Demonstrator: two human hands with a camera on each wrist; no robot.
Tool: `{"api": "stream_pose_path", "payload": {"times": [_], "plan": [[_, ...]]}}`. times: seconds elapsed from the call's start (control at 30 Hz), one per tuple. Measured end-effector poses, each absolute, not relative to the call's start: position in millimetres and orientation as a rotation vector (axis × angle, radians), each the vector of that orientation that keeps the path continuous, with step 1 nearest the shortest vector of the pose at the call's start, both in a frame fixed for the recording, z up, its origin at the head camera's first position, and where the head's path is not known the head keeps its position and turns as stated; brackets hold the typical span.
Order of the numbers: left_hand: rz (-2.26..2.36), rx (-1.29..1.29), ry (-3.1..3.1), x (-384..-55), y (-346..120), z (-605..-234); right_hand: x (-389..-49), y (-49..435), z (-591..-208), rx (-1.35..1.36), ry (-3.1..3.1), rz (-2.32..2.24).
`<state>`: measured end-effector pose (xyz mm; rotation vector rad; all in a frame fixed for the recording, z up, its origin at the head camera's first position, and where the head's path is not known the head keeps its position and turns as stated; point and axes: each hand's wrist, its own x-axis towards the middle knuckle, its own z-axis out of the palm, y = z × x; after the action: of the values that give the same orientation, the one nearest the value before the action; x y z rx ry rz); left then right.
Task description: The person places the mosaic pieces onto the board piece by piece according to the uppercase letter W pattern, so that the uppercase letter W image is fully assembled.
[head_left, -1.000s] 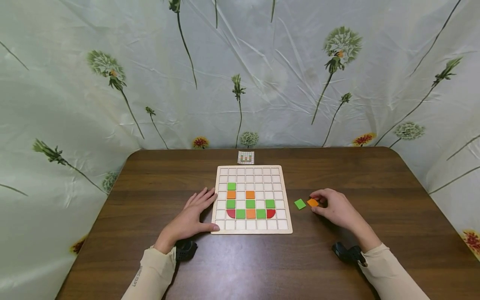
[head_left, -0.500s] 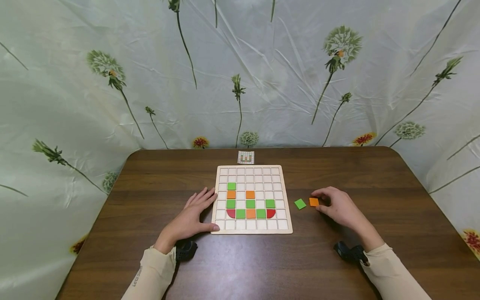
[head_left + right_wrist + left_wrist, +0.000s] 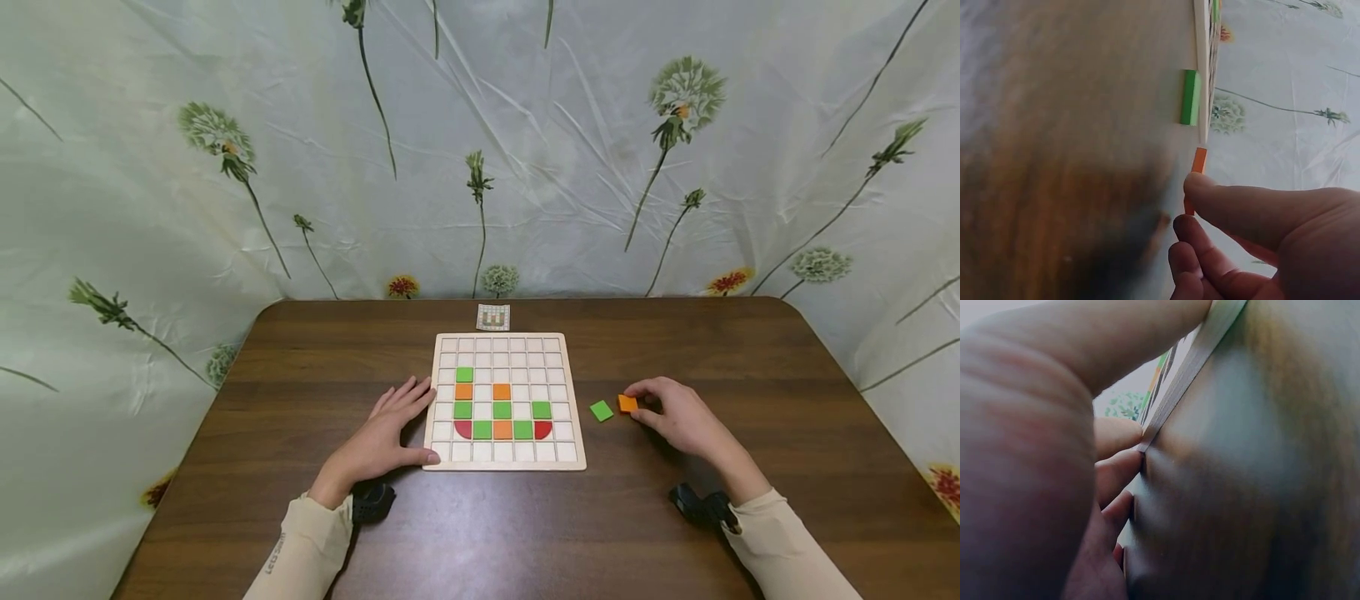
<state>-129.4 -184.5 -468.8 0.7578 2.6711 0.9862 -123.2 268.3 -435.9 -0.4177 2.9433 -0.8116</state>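
My right hand (image 3: 678, 418) pinches a square orange tile (image 3: 627, 404) between thumb and fingertips, right of the board. In the right wrist view that tile (image 3: 1199, 161) shows its thin side, held off the table surface. Close to its left lies a loose green square tile (image 3: 602, 411). The wooden grid board (image 3: 504, 467) carries green and orange squares plus two red rounded corner pieces, set in a pattern. My left hand (image 3: 381, 435) rests along the board's left side, fingers stretched out and thumb on the near left corner. In the left wrist view its fingertips touch the board's edge (image 3: 1180, 380).
A small printed card (image 3: 492, 317) with a grid pattern lies behind the board. The brown wooden table (image 3: 360, 342) ends at a flower-printed curtain (image 3: 570, 150). Black wrist devices sit at both cuffs.
The orange tile in my right hand has turned and shifted slightly right, away from the green tile. My left hand stays on the board.
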Motion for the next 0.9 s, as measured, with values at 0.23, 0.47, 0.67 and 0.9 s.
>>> {"api": "stream_pose_path", "payload": {"times": [0.23,0.47,0.67,0.9], "plan": [[0.973,0.743,2.673,-128,-185,-469,-122,263,-431,-0.452,2.982,-0.868],[0.965,0.726,2.675,-128,-185,-468,-127,251,-429,-0.493,2.993,-0.891],[0.955,0.707,2.665,-127,-186,-469,-131,238,-432,-0.493,2.969,-0.918],[0.975,0.739,2.681,-129,-186,-471,-137,221,-431,-0.54,2.962,-0.966]]}}
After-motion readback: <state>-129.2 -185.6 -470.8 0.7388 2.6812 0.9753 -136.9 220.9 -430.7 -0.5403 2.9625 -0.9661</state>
